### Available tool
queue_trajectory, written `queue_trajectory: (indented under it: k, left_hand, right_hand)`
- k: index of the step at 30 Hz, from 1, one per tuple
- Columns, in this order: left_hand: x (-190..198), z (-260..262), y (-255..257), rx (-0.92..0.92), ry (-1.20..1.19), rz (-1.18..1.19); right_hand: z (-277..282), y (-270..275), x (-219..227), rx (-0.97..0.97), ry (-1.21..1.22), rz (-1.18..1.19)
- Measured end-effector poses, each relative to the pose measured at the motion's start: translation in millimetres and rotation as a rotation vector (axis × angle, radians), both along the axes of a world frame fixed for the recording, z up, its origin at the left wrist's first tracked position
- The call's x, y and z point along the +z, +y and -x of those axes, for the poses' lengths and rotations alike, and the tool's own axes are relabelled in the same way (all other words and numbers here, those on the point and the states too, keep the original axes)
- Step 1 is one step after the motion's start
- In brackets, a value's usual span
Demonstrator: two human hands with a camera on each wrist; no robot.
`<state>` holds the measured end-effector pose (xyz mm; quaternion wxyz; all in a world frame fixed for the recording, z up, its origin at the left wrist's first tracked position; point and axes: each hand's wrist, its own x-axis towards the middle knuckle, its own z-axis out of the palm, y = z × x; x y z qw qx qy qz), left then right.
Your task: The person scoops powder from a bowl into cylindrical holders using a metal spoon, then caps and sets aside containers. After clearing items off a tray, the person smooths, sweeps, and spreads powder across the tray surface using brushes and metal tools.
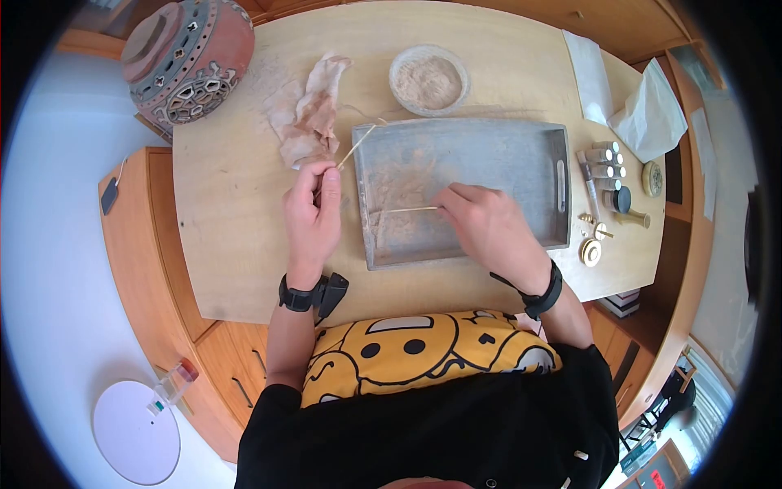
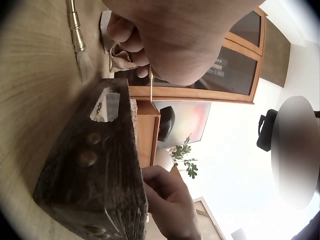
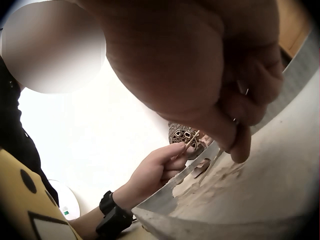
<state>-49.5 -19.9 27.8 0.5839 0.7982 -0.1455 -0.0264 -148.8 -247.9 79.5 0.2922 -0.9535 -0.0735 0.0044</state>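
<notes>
My left hand pinches a thin stick between thumb and fingers, over the left rim of the grey wooden tray. In the right wrist view the left hand holds that stick upward at a slant. My right hand is above the tray, its fingertips pinching a second thin stick that points left over brownish powder in the tray. The left wrist view shows the tray's dark end wall with its handle hole, and the right hand beyond it.
A bowl of powder stands behind the tray, and a crumpled stained cloth lies behind the left hand. A patterned pot is at the back left. Small jars, a brush and a plastic bag lie at the right.
</notes>
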Motion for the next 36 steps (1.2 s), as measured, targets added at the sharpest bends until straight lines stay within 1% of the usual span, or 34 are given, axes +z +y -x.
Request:
queue_trajectory:
  k: [2,8,14,18,20,24,26,30,32,36]
  left_hand:
    - [0,0,-1,-0.001,-0.006,0.004]
    - [-4,0,0,-0.02,0.003,0.014]
    - [-4,-1,0,0.001,-0.005,0.008]
    - [-5,0,0,0.004,-0.011,-0.006]
    - [-6,0,0,0.002,-0.01,0.0]
    - [-6,-1,1,0.008,-0.026,-0.008]
    - [-5,0,1,0.012,-0.022,-0.012]
    - [-4,0,0,0.002,-0.016,-0.007]
    - [-4,0,0,-0.005,-0.019,0.0]
    - [-4,0,0,0.003,-0.024,-0.003]
  right_hand:
    - [5,-2,1,0.064,-0.028,0.021]
    - [-2,1,2,-0.018,-0.152,0.07]
    - [-4,5,-3,-0.033,-0.099,0.015]
    - [-3,7,-7,-0.046,-0.111,-0.004]
    - [-4,7,-3,0.003,-0.109,0.001]
    - [2,5,2,0.031,-0.092,0.001]
    - [5,2,7,0.069,-0.051,0.02]
    - [2,2,10,0.021,-0.054,0.036]
    - [-2,7,6,-0.006,-0.099,0.011]
    - [-4,10,3,0.018,-0.095,-0.007]
